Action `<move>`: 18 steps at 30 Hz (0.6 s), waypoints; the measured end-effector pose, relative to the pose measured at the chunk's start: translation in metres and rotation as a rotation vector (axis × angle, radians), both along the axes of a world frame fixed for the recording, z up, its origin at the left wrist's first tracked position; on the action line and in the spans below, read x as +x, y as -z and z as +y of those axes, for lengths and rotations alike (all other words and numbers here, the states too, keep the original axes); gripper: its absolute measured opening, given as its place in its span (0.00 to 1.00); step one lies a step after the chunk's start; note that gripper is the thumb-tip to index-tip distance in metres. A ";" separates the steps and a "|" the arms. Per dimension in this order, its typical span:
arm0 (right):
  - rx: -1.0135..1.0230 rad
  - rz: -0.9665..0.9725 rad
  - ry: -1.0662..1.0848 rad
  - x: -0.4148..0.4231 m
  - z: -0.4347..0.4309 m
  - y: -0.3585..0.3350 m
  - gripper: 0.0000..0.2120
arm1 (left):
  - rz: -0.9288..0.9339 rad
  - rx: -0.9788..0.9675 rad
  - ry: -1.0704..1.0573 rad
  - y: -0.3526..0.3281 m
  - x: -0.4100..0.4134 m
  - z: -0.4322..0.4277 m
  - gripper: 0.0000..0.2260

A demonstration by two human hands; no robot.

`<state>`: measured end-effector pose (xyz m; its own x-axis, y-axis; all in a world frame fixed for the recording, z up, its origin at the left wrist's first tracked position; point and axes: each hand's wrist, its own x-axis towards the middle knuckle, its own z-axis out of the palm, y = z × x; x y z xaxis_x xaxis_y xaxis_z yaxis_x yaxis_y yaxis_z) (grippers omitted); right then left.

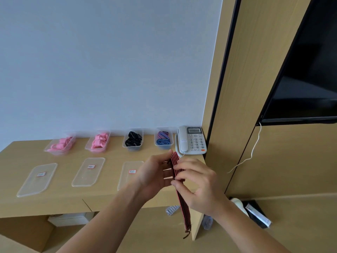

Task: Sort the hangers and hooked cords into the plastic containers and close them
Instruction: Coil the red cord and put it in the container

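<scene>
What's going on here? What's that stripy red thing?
A person holds a red-and-black striped cord with the left hand and right hand, above the desk. Four open containers stand along the wall: two hold pink hangers, one black cords, one blue cords. Three lids lie flat in front of them, so nothing is closed yet.

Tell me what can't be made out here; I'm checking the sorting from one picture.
Head view only.
1. Lid labels: too small to read.
2. Third lid: right part hidden behind the left hand.
3. Striped cord: middle covered by the right hand; any hooks not discernible.
</scene>
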<state>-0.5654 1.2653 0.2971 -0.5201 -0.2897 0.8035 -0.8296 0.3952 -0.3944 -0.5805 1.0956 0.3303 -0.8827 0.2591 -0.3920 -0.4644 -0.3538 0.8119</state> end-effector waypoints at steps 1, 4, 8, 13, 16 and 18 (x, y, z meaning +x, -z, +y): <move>-0.018 -0.017 -0.009 0.001 -0.001 0.000 0.03 | 0.019 -0.012 0.009 0.001 0.000 0.000 0.09; -0.137 -0.161 0.017 0.001 0.000 -0.007 0.11 | 0.077 -0.036 0.041 0.003 0.003 -0.001 0.07; -0.180 -0.437 0.064 -0.005 0.002 -0.020 0.18 | 0.117 -0.012 0.062 0.005 0.006 0.003 0.09; -0.166 -0.855 0.015 -0.015 0.005 -0.024 0.19 | 0.149 0.001 0.055 0.005 0.006 0.004 0.11; -0.137 -0.990 -0.074 -0.018 0.008 -0.026 0.16 | 0.171 0.001 0.092 0.005 0.010 0.003 0.12; -0.140 -1.076 -0.155 -0.018 0.008 -0.028 0.16 | 0.178 -0.021 0.110 0.004 0.012 0.003 0.11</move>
<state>-0.5831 1.2737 0.3256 -0.9351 -0.3539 -0.0182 -0.0610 0.2113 -0.9755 -0.5687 1.0988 0.3258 -0.9054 0.3508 -0.2391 -0.3482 -0.2912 0.8911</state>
